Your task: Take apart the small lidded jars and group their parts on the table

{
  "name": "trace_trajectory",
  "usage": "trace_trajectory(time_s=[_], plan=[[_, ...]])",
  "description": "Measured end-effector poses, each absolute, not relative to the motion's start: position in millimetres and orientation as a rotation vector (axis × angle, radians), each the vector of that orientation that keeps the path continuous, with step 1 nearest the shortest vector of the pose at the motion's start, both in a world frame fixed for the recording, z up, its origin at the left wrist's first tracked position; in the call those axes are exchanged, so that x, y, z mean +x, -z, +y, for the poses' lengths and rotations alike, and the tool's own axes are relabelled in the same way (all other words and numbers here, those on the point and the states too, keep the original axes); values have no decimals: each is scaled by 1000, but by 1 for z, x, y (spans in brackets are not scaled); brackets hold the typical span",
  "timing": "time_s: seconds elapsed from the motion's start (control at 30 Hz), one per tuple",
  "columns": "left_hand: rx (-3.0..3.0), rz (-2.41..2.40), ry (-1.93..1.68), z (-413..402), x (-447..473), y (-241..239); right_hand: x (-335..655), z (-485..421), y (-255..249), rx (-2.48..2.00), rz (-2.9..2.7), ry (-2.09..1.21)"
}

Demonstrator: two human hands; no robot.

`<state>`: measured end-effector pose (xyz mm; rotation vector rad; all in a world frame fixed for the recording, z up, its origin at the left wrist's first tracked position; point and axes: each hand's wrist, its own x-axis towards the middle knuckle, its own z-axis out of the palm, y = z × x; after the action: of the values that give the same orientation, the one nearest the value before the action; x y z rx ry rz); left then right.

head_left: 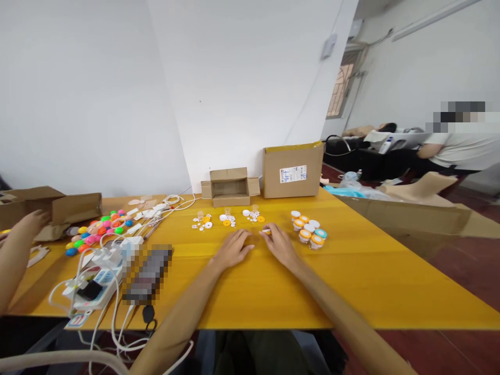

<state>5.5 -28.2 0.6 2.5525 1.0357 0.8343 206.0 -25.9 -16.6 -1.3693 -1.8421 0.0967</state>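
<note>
My left hand [234, 248] is low over the yellow table, fingers loosely bent and thumb apart, with nothing visible in it. My right hand [278, 244] is closed on a small white-and-orange lid [266, 231], mostly covered by the fingers; whether a jar is under it I cannot tell. To its right stand several small clear jars [305, 237] with orange, white and teal lids. Beyond my hands lie three loose groups of small parts: a left group [208, 225], a middle group [230, 220] and a right group [246, 213], with white discs, orange rings and clear cups.
An open cardboard box [230, 200] and a closed carton [292, 182] stand by the wall. On the left are colourful balls [102, 229], a power strip [113, 271] with cables, a phone [148, 276] and another person's arm [19, 250]. A seated person [461, 146] is at right.
</note>
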Motion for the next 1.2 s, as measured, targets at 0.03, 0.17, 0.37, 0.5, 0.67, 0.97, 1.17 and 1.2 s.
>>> trace_trajectory(time_s=[0.03,0.17,0.37,0.5,0.67,0.97,1.17,1.2], plan=[[2530,1036,-833,-28,6,-2,200,-28,15,-1289,-1804,-162],[2437,1038,-817,-31,7,-8,182,-37,10,-1076,-1796,-354],[2337,1008,-833,-33,7,-11,180,-41,13,-1015,-1894,-484],[2308,1001,-813,-31,7,-8,180,-40,13,-1008,-1848,-554],[2293,981,-830,-28,6,-5,179,-40,14,-1023,-1780,-614],[2137,922,-957,-21,5,-5,180,-43,8,-1084,-1809,-519],[2004,865,-1007,-22,4,-8,180,-42,10,-1143,-1870,-540],[1977,854,-1000,-22,4,-8,181,-42,11,-1141,-1888,-528]])
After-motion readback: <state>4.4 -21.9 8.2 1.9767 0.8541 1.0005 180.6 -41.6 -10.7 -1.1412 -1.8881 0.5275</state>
